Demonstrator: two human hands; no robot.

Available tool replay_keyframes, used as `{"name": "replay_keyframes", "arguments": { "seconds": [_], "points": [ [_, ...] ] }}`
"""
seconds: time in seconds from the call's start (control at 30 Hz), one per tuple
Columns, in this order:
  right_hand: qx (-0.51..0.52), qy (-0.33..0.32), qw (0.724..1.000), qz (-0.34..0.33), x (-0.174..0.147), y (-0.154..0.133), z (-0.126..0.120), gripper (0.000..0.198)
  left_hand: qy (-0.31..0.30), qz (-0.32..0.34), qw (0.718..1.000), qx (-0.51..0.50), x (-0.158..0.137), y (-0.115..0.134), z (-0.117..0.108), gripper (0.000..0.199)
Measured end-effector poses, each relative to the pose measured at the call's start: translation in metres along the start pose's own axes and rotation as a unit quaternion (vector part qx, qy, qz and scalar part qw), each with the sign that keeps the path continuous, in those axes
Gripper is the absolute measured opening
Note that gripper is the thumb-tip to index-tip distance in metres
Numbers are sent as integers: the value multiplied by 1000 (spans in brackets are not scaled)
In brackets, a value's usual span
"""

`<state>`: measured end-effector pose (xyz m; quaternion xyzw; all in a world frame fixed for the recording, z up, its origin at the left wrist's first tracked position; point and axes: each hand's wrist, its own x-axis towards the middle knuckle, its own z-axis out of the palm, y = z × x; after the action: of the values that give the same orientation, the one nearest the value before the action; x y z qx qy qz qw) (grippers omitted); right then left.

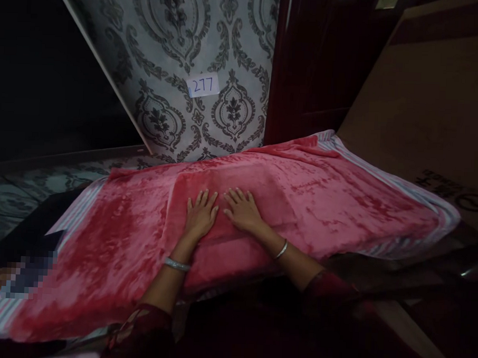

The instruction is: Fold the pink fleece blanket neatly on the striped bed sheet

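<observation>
My left hand (200, 216) lies flat with its fingers spread on a folded pink-red cloth (239, 181). Just to the right, my right hand (242, 208) rests palm down on that same cloth, fingers also apart. The cloth is folded into a roughly rectangular shape and looks smooth on top. Beneath it spreads a plush red-pink blanket (349, 199) with striped edging at both ends. A wide silvery bangle (177, 264) circles my left wrist, and a thinner bangle (282, 249) is on my right.
Behind stands a patterned wall (237, 47) with a paper label (203, 85) reading 277. A large cardboard box (432, 103) rises at the right, beside a dark red door (307, 60). A big dark panel (57, 76) leans at the left.
</observation>
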<state>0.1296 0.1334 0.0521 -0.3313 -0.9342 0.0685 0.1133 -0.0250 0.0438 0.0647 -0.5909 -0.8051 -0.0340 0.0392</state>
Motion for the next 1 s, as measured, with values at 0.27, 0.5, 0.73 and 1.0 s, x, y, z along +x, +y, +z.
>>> {"name": "replay_keyframes", "arguments": {
  "seconds": [0.27,0.5,0.73,1.0],
  "points": [
    [-48,32,983,173,-40,83,-5,64,19,5,1000,2,2,-2,3,56],
    [-14,29,973,227,-57,118,-10,63,19,2,1000,-6,3,-3,4,56],
    [-19,110,987,117,-26,79,-37,56,20,-33,998,-43,2,24,-22,57],
    [-56,46,994,77,-12,40,-6,54,19,57,997,-37,-5,80,6,59]
  ]
}}
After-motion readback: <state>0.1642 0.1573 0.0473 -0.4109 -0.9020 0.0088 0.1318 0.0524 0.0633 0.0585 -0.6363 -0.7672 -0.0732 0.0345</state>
